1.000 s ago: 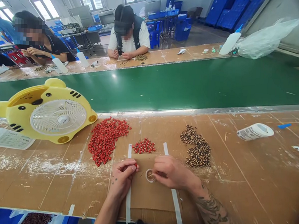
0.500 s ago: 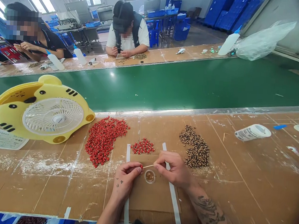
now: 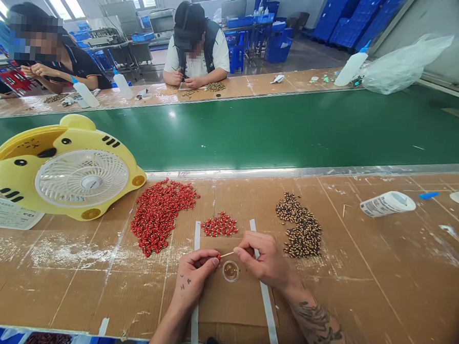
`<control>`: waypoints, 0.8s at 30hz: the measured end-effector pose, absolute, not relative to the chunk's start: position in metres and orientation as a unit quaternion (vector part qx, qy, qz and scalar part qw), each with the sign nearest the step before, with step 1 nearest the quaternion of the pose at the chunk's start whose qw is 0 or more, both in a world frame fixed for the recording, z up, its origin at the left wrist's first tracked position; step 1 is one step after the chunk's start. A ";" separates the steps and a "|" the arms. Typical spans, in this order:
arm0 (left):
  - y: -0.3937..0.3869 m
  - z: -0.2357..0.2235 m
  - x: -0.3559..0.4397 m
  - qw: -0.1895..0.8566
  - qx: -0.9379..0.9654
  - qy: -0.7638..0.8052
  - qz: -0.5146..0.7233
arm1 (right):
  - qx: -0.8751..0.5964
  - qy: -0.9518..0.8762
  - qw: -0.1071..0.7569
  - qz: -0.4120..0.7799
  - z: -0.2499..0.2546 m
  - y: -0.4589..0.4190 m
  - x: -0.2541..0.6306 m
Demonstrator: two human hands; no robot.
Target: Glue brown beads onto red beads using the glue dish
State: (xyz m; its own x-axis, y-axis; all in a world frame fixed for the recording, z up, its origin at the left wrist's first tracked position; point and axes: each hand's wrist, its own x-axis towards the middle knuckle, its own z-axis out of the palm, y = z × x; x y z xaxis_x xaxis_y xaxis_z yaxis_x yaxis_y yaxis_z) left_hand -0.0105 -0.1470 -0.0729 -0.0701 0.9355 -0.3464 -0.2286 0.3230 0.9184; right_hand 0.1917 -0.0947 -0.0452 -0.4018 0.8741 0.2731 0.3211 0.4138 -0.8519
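Observation:
Between the thumb and forefinger of my left hand (image 3: 197,273) I pinch a small red piece (image 3: 219,257). My right hand (image 3: 263,258) is closed on a thin wooden toothpick (image 3: 227,254), whose far end meets the red piece. Just below the toothpick, a small round clear dish (image 3: 231,271) with some liquid rests on a cardboard sheet (image 3: 234,305). Beyond my hands lies a small heap of red pieces (image 3: 219,224). A larger red heap (image 3: 160,214) spreads to the left, and a pile of black-and-gold pieces (image 3: 301,227) lies to the right.
A yellow animal-shaped fan (image 3: 77,210) stands at the left. A white tub (image 3: 388,204) lies tilted at the right. A green conveyor belt (image 3: 235,131) runs across, with two people working beyond it. White tape strips (image 3: 266,307) flank the cardboard sheet.
My hands hold nearly the same pose; the right hand and toothpick have shifted very slightly left. The heaps look unchanged.

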 end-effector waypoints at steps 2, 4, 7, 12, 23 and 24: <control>-0.147 -0.073 -0.011 0.602 0.321 0.545 0.487 | -0.396 -0.753 0.377 0.366 -0.043 -0.093 0.196; -0.146 -0.074 -0.011 0.607 0.319 0.538 0.490 | -0.384 -0.771 0.344 0.374 -0.041 -0.091 0.200; -0.146 -0.076 -0.012 0.610 0.314 0.538 0.490 | -0.356 -0.821 0.240 0.376 -0.037 -0.090 0.204; -0.146 -0.083 -0.017 0.609 0.308 0.558 0.472 | -0.411 -0.818 0.228 0.331 -0.029 -0.082 0.220; -0.146 -0.094 -0.021 0.616 0.323 0.555 0.456 | -0.539 -0.834 0.052 0.106 -0.032 -0.045 0.298; -0.146 -0.095 -0.021 0.616 0.322 0.553 0.459 | -0.536 -0.837 0.044 0.106 -0.034 -0.043 0.298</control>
